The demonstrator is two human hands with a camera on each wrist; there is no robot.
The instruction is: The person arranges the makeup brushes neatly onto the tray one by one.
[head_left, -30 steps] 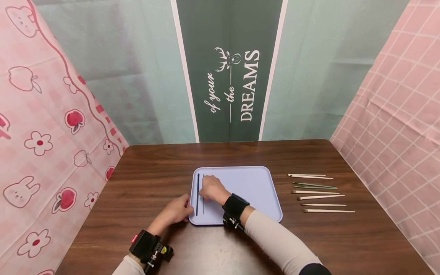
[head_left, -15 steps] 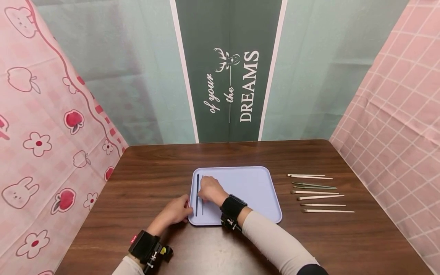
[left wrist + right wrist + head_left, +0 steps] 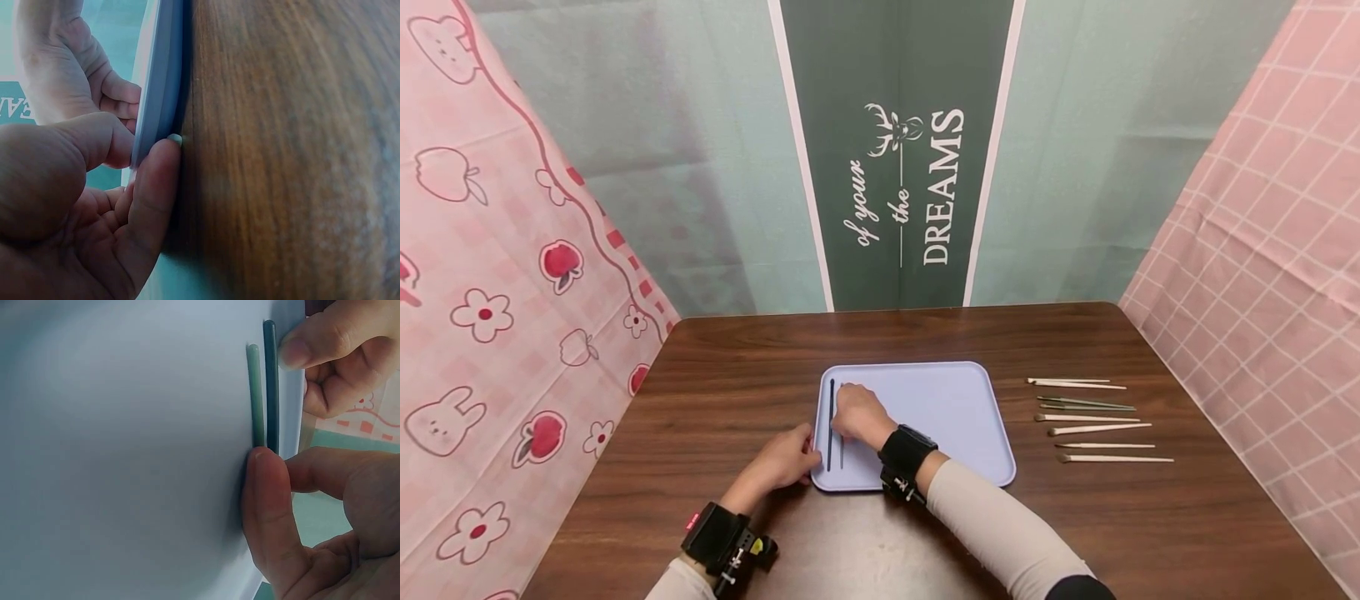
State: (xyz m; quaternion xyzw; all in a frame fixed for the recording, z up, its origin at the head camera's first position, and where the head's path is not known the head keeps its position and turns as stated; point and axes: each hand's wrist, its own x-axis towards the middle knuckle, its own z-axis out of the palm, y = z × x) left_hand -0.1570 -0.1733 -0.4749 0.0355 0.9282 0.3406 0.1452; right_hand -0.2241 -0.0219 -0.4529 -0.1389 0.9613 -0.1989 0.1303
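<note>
Left hand (image 3: 786,458): at the near-left corner of the lilac tray (image 3: 936,408), thumb and fingers pinching its rim.
Dark rod (image 3: 831,425): on the tray, just inside its left edge and nearly parallel.
Green rod (image 3: 255,390): just beside the dark one, towards the tray's right edge.
Right hand (image 3: 861,415): fingers narrow, pinching the green rod.
Brushes (image 3: 1101,429): in a row, between the tray and the worktop's (image 3: 737,375) right edge.
</note>
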